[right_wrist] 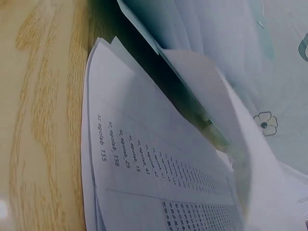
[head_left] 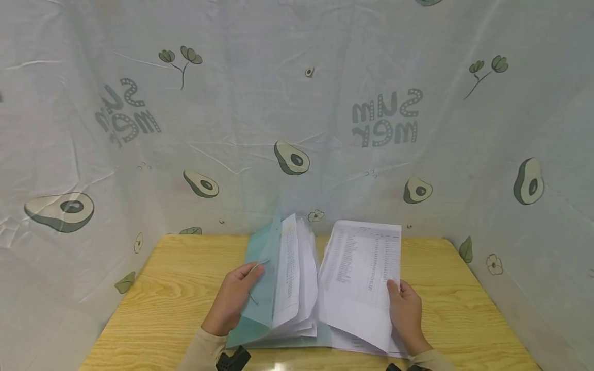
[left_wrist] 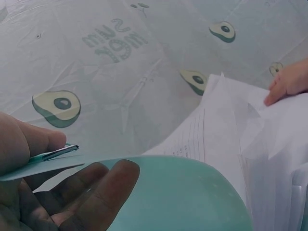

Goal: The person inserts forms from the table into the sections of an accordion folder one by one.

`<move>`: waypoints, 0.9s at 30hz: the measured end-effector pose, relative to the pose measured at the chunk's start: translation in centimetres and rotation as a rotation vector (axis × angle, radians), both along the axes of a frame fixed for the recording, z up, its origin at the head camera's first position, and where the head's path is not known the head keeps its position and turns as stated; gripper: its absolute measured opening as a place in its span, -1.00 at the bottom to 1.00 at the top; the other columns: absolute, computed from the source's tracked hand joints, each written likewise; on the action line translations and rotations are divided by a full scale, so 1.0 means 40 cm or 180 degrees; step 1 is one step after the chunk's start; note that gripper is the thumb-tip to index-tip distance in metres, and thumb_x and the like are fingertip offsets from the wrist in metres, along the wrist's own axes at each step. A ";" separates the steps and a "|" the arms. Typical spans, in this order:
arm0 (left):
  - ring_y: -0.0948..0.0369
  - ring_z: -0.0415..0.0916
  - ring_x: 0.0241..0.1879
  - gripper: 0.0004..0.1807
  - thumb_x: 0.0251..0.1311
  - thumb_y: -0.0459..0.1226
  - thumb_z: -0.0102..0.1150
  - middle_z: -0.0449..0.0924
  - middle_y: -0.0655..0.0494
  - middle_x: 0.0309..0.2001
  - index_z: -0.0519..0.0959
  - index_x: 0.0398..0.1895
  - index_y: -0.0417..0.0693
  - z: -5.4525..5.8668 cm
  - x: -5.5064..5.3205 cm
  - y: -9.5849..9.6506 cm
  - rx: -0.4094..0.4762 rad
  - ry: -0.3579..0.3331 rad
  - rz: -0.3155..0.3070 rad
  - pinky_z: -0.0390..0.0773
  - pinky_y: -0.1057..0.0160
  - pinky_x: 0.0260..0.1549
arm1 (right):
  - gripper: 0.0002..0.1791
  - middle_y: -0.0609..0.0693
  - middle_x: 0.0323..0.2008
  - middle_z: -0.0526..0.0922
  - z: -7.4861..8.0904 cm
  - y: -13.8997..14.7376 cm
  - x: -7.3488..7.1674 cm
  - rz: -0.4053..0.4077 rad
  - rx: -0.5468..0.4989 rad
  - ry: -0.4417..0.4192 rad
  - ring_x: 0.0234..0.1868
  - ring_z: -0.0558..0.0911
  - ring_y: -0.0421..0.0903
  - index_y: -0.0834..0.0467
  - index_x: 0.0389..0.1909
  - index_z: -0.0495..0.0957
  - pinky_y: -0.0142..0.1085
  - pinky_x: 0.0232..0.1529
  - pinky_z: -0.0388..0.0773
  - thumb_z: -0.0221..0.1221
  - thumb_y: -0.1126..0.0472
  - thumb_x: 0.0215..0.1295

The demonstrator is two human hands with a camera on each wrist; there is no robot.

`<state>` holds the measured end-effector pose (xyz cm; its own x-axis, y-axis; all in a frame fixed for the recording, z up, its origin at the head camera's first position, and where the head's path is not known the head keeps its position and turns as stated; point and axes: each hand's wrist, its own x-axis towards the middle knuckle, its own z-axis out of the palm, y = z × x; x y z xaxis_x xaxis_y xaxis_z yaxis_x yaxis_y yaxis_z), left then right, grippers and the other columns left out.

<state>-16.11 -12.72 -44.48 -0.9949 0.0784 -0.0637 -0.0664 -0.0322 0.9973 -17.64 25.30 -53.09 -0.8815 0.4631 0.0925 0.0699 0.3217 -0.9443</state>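
A teal plastic folder (head_left: pixel 250 335) lies spread on the table, its front cover (head_left: pixel 264 293) raised at the left. My left hand (head_left: pixel 232 299) pinches that cover's edge between thumb and fingers, close to a thin elastic cord (head_left: pixel 253 297). Behind the cover, printed pages (head_left: pixel 290 273) stand fanned in clear sleeves (left_wrist: pixel 269 192). On the right, my right hand (head_left: pixel 407 312) grips the edge of printed sheets (head_left: pixel 359 268), which tilt up over the folder's right side. In the right wrist view, more printed paper (right_wrist: pixel 139 149) lies beneath a lifted, curling sheet (right_wrist: pixel 260 159); the right hand is hidden there.
Light wood table (head_left: pixel 464 309) shows on both sides of the folder. A pale curtain (head_left: pixel 297 103) printed with avocados and flowers hangs behind it and along both sides. Dark wrist devices (head_left: pixel 233 359) are strapped over beige sleeves (head_left: pixel 199 353).
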 end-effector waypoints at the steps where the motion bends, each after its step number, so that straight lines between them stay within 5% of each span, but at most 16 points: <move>1: 0.14 0.68 -0.18 -0.49 0.52 -0.05 0.13 0.70 -0.11 -0.05 0.57 0.30 -0.25 0.000 0.000 0.000 -0.0007 0.0003 0.0003 0.70 0.17 -0.28 | -0.53 0.23 -0.24 0.77 0.000 0.000 0.000 0.0016 -0.0017 -0.0007 -0.48 0.64 -0.27 0.41 0.21 0.54 -0.39 -0.49 0.56 0.06 0.07 0.63; 9: 0.14 0.69 -0.17 -0.48 0.51 -0.05 0.14 0.70 -0.12 -0.01 0.56 0.32 -0.25 -0.002 -0.001 0.001 -0.0009 0.0004 0.0020 0.71 0.17 -0.27 | -0.65 0.28 -0.25 0.77 -0.003 0.001 0.001 0.0265 -0.0229 -0.0072 -0.49 0.74 -0.17 0.44 0.11 0.47 -0.32 -0.49 0.66 0.11 0.22 0.57; 18: 0.17 0.70 -0.24 -0.48 0.52 -0.05 0.14 0.72 -0.09 -0.09 0.56 0.30 -0.26 -0.003 -0.002 0.002 0.0041 0.0031 -0.0001 0.70 0.19 -0.31 | -0.73 0.16 -0.38 0.78 0.003 -0.008 0.003 0.0262 -0.0284 -0.0105 -0.53 0.69 -0.21 0.40 -0.05 0.43 -0.36 -0.52 0.58 0.12 0.21 0.56; 27: 0.16 0.69 -0.24 -0.50 0.51 -0.06 0.15 0.71 -0.09 -0.11 0.58 0.29 -0.25 -0.004 0.002 0.002 0.0041 0.0035 -0.0004 0.70 0.18 -0.32 | -0.71 0.21 -0.30 0.79 0.005 -0.036 0.008 0.0723 -0.0408 -0.0323 -0.43 0.74 -0.14 0.43 0.00 0.43 -0.36 -0.42 0.62 0.14 0.24 0.55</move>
